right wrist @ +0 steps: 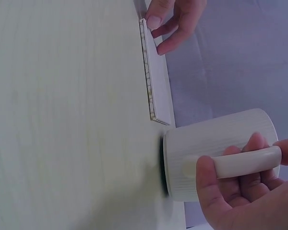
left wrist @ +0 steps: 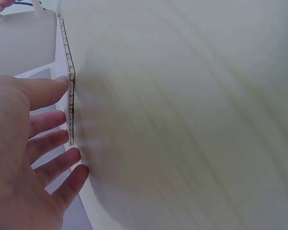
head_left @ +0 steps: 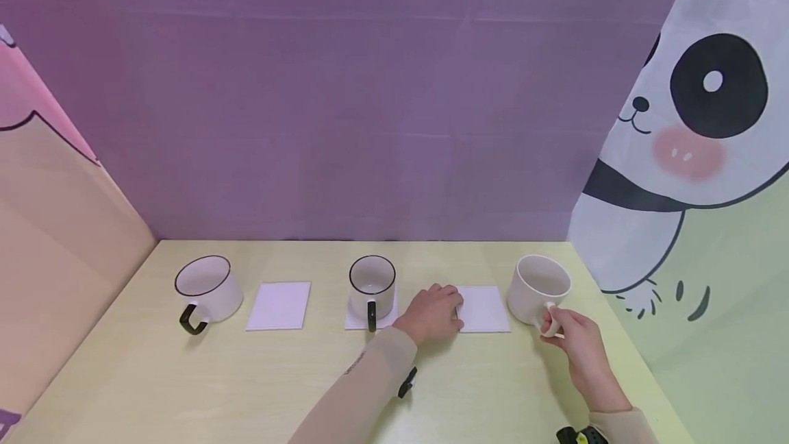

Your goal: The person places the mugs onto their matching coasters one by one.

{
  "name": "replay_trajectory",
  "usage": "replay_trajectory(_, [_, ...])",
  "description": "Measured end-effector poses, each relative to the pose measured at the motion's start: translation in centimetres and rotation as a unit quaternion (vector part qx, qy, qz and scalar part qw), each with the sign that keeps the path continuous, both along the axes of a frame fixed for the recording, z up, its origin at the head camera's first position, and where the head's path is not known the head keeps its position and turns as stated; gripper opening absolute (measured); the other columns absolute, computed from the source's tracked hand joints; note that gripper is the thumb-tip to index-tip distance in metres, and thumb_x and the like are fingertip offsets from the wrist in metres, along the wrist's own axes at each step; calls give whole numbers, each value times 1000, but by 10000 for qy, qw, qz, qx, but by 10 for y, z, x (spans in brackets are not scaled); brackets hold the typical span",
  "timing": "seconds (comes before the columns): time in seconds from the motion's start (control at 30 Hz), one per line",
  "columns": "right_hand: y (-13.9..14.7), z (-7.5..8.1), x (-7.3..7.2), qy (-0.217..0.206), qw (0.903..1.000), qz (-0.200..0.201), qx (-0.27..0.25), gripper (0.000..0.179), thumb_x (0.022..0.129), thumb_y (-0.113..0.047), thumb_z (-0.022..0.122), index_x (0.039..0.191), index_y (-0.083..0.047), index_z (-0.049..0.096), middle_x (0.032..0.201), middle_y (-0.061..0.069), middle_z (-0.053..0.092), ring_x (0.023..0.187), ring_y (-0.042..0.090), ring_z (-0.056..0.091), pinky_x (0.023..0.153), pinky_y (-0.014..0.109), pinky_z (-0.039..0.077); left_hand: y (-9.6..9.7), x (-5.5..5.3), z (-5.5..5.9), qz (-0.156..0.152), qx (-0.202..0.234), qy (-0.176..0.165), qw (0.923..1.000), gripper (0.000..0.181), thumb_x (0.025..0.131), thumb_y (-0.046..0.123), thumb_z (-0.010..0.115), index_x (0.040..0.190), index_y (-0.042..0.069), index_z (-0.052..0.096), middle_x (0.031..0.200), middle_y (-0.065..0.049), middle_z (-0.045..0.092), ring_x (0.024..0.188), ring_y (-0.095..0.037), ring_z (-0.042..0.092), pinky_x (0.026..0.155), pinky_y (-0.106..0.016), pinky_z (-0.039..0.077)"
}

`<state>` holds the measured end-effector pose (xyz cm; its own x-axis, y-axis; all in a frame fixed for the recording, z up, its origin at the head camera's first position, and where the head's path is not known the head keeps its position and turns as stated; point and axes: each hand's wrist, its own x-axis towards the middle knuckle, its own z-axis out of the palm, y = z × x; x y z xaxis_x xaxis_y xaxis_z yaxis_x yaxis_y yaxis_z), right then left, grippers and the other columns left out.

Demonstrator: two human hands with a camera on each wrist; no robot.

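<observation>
My right hand point(head_left: 582, 351) grips the handle of a plain white mug point(head_left: 529, 295), fingers and thumb around it. In the right wrist view the ribbed mug point(right wrist: 197, 139) has its base close over the table, with dark shadow along it. My left hand point(head_left: 431, 314) lies at the left side of a white square coaster point(head_left: 483, 309), fairly straight fingers touching its edge. The left wrist view shows the thumb and fingertips at the coaster's thin side point(left wrist: 72, 110). The mug stands just right of this coaster, beside it rather than on it.
A black-rimmed white mug point(head_left: 372, 286) stands on another coaster point(head_left: 354, 323) left of my left hand. Farther left are a bare coaster point(head_left: 279, 305) and a wider black-rimmed mug point(head_left: 216, 297). A purple backdrop point(head_left: 370, 122) rises behind the table point(head_left: 185, 389).
</observation>
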<state>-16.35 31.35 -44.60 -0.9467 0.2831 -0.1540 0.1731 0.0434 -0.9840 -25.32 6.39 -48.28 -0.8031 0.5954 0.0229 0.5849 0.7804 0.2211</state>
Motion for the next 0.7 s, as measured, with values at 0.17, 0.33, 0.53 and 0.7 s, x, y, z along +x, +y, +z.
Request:
replay_trajectory(0.17, [0, 2, -1, 12, 10000, 32, 50, 30, 108, -15, 46, 96, 5, 64, 75, 0, 61, 82, 12, 59, 80, 32, 56, 0, 0, -1, 2, 47, 45, 10000, 31, 94, 37, 69, 120, 19, 67, 135, 6, 59, 119, -17, 54, 94, -34, 47])
replay_trajectory(0.33, [-1, 4, -1, -15, 10000, 52, -35, 29, 109, -14, 45, 98, 5, 64, 75, -1, 61, 81, 11, 60, 80, 31, 56, 1, 1, -1, 12, 103, 25, 9999, 31, 94, 37, 69, 119, 19, 67, 135, 6, 59, 119, -18, 54, 94, -34, 47])
replay_trajectory(0.53, [-4, 4, 1, -8, 9999, 38, -111, 28, 109, -11, 43, 102, 7, 63, 76, -2, 62, 80, 9, 60, 81, 31, 56, 2, -1, -3, 45, 65, 12, 10000, 31, 94, 38, 69, 119, 20, 67, 135, 7, 59, 118, -17, 54, 93, -34, 47])
replay_trajectory(0.7, [-5, 2, 3, -9, 10000, 11, -98, 28, 109, -11, 44, 103, 8, 63, 77, -1, 62, 83, 9, 60, 83, 31, 56, 2, -2, -5, 73, 111, 2, 9999, 31, 93, 38, 69, 119, 20, 67, 135, 7, 59, 118, -16, 53, 94, -33, 47])
